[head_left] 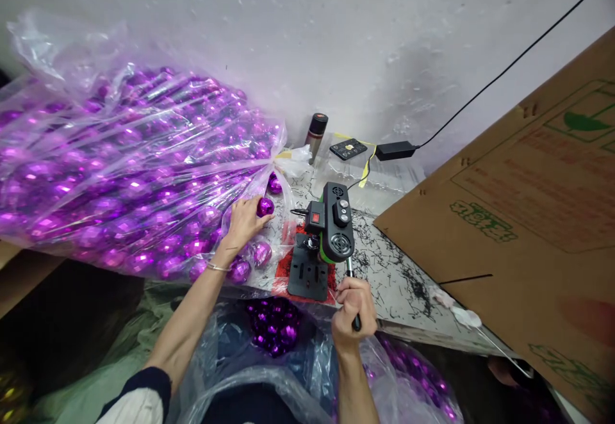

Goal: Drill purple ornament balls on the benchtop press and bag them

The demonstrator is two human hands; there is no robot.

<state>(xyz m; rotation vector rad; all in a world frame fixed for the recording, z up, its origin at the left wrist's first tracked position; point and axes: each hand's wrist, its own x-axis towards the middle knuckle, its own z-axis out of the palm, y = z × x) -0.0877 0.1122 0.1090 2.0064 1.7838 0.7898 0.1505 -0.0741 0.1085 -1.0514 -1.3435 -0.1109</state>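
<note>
My left hand (247,220) has its fingers closed around a shiny purple bauble (264,207) at the mouth of a big clear plastic bag (144,174) full of such faceted balls. Several more baubles lie loose by my wrist. Wrapped round the black lever handle (356,323) of a small bench drill press (337,222) is my right hand (354,312). The machine is black with green edges, a red switch and a slotted black base plate (308,270). Nothing lies on the visible part of that plate.
A large cardboard box (519,219) stands at the right. Behind the machine are a dark bottle (316,134), a phone (348,148) and a power adapter (395,150) with its cord. Black shavings (413,277) litter the table. Below its edge, an open bag holds purple baubles (276,326).
</note>
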